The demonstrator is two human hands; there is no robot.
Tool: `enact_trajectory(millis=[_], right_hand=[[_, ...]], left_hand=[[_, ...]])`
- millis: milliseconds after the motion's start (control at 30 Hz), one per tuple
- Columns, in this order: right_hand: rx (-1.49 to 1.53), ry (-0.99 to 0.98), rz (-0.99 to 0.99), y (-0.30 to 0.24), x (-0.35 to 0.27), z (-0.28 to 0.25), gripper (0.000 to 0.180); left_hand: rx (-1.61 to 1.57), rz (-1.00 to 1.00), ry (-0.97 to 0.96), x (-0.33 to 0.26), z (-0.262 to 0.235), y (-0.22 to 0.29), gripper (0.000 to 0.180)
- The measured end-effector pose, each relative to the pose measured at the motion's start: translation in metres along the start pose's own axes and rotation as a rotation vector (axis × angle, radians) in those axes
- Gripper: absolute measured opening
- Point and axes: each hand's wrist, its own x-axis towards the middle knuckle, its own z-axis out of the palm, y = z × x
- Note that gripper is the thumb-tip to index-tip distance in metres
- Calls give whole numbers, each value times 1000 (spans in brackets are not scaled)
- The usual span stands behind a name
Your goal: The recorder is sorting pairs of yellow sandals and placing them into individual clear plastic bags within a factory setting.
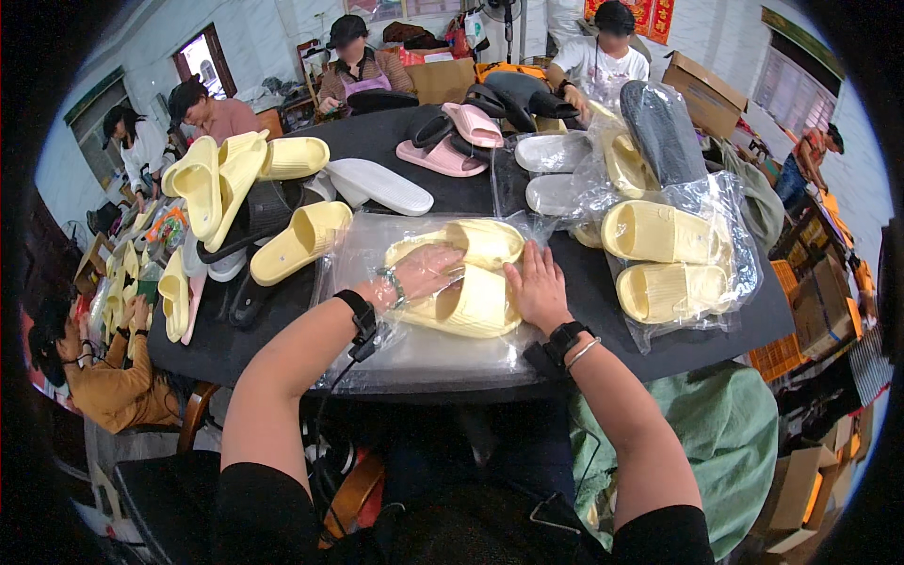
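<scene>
In front of me a pair of pale yellow slippers (485, 303) lies side by side in or on a clear plastic bag (377, 363). My left hand (428, 270) rests with extended fingers on the slippers' footbeds, its fingertips near the straps. Whether the plastic covers this hand, I cannot tell. My right hand (540, 287) lies open and flat at the slippers' right ends, its fingers pointing away from me and touching the plastic. Both wrists wear black bands.
Loose yellow slippers (301, 243) and a white slipper (381, 186) lie on the left of the dark table (603, 353). Bagged yellow slippers (669, 234) are at right; pink slippers (441, 156) lie farther back. Several people work around. Green cloth (697, 443) hangs below.
</scene>
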Motion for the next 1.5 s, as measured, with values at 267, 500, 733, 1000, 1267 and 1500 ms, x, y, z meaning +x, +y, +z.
enact_trajectory(millis=[267,500,733,1000,1267,1500], right_hand=[[-73,-38,2,-6,4,-19,77],[87,15,-256,6,7,-15,79],[42,-34,-183,13,4,1,80],[-149,-69,-170,-5,0,-4,96],[-170,-75,-153,-5,4,-5,97],[46,-127,-82,21,10,-1,94]], left_hand=[[87,79,121,11,15,-14,30],[203,317,338,15,29,-24,21],[104,48,255,-40,11,-70,23],[160,-316,508,-196,-67,-64,10],[354,-477,939,-217,-173,41,24],[166,-80,696,-76,-96,85,11]])
